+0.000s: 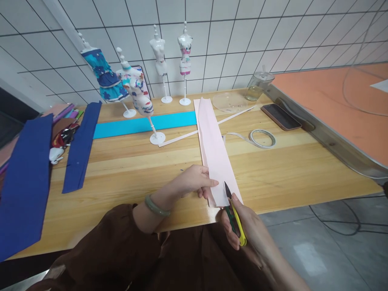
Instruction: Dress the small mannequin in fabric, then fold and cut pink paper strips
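Observation:
A long pale pink fabric strip (216, 151) lies folded lengthwise on the wooden table, its near end at the table's front edge. My left hand (201, 181) pinches the strip's left side near that end, thumb on top and fingers curled below. In my right hand (242, 216) are yellow-and-green thread snips (239, 224), fingers wrapped round the handles. One dark blade lies over the pink fabric; the other passes beneath its near edge. Under the strip's far part runs a thin white strip (180, 138).
Several small white mannequins (159, 52) stand at the back, two of them clothed or painted. Blue fabric pieces (28, 173) and a turquoise strip (121, 127) lie left. A tape roll (263, 138), a phone (281, 116), a clear plate (229, 102) and a glass jar (257, 87) lie right.

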{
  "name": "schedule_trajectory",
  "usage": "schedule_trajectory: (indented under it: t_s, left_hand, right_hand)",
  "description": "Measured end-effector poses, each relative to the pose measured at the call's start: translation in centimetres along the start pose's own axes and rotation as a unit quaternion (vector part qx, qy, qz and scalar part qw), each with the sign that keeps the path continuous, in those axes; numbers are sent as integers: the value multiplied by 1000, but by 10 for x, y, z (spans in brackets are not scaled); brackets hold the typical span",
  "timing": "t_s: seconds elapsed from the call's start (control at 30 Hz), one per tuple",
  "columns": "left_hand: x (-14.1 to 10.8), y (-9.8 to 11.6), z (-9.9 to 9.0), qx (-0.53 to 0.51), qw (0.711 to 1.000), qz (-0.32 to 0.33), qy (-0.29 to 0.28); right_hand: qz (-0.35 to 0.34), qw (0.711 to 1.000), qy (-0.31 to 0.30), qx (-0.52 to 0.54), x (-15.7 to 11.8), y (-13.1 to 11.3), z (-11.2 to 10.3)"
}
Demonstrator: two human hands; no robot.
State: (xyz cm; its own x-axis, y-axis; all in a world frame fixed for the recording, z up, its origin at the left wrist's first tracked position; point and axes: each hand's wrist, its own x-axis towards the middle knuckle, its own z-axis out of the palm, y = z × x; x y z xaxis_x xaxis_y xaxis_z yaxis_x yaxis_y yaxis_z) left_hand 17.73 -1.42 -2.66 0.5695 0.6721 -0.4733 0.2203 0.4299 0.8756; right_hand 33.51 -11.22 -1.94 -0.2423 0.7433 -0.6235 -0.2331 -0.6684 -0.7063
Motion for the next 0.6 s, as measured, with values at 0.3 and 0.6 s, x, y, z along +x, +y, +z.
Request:
schedule_trajectory:
  t_s: [0.3, 0.6]
  left_hand:
    - [0, 0, 0, -8, 1000, -1, -5]
    - [-1, 1, 0, -6, 1000, 1, -4]
  right_hand:
    - [92, 992, -6, -86, -22, -5, -19]
    - [37, 982, 58, -175, -37, -31, -32]
